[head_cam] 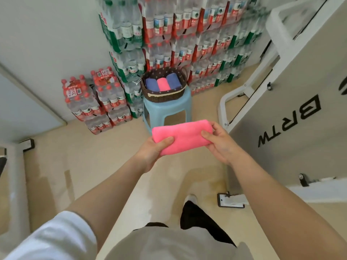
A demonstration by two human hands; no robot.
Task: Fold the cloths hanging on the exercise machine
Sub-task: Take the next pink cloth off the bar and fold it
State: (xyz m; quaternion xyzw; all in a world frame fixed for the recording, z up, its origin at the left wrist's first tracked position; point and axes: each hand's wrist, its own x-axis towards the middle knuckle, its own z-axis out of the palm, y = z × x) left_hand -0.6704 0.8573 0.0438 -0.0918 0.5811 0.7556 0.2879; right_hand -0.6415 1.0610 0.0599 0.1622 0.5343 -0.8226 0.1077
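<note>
Head view has us looking down at a folded pink cloth (pixel 183 136) held in the air between both our hands, above the beige floor (pixel 105 166) and in front of a light blue stool (pixel 167 109). Our left hand (pixel 152 151) grips the cloth's left end, thumb lying across its top face and fingers tucked underneath. Our right hand (pixel 219 141) pinches the right end, thumb on the near side and fingers curled over the far edge. The cloth lies roughly level, a thick flat bundle spanning the gap from one hand to the other. On the stool's seat sits a dark wicker basket (pixel 163 95) holding three rolled cloths (pixel 163 84), blue, pink and blue, side by side. Behind it we see stacked packs of bottled water (pixel 187 34), and the exercise machine (pixel 293 109) stands at the right.
</note>
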